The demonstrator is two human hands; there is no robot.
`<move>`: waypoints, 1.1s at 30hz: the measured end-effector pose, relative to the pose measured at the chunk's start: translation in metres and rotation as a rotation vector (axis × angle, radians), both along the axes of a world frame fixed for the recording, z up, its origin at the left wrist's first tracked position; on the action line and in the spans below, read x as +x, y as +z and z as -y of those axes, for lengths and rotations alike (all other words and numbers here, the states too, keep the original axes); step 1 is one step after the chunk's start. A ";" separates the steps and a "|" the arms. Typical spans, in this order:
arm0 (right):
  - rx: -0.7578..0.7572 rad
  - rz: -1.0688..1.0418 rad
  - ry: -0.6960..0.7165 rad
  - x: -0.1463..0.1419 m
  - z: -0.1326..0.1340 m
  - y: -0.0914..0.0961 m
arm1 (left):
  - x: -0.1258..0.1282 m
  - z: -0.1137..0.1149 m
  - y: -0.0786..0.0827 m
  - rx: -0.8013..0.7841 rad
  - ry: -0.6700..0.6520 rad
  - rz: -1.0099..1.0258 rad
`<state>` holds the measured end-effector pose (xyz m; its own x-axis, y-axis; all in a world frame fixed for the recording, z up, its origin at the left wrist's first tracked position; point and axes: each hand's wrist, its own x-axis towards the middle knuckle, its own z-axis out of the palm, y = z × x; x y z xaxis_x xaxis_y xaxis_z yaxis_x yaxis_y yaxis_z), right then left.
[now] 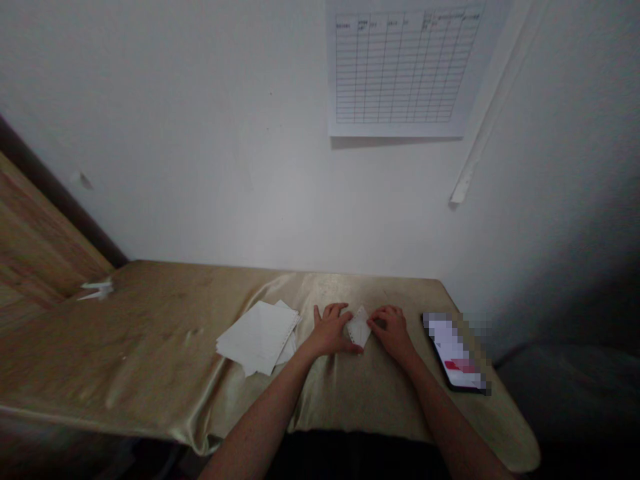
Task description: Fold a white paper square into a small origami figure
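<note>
Left hand (pixel 333 331), right hand (pixel 395 332) on paper (pixel 359 328)

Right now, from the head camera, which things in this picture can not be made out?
The folded paper: head view; the left hand and right hand cover its sides, so its full shape is hidden.
The phone: head view; its screen is blurred.
The wall chart: head view; top cut by the frame edge, writing too small.
The white scraps at far left: head view; too small, dim.
</note>
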<state>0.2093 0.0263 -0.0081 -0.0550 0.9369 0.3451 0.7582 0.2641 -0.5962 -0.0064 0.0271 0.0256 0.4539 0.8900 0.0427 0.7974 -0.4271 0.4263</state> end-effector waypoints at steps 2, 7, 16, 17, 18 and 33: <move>0.004 0.007 0.003 0.000 0.000 -0.001 | 0.000 0.000 0.001 0.000 0.002 0.033; 0.024 0.011 0.044 0.001 0.001 -0.001 | 0.006 0.001 0.002 0.021 0.101 0.147; 0.059 0.042 0.112 -0.002 0.004 -0.001 | 0.013 -0.005 -0.002 0.009 0.213 0.300; 0.063 0.043 0.112 -0.002 0.004 -0.001 | 0.013 -0.005 -0.002 0.006 0.216 0.303; 0.067 0.042 0.111 -0.002 0.004 -0.001 | 0.013 -0.005 -0.002 0.003 0.218 0.305; 0.067 0.062 0.128 -0.005 0.009 0.003 | 0.015 -0.006 -0.010 0.032 0.219 0.305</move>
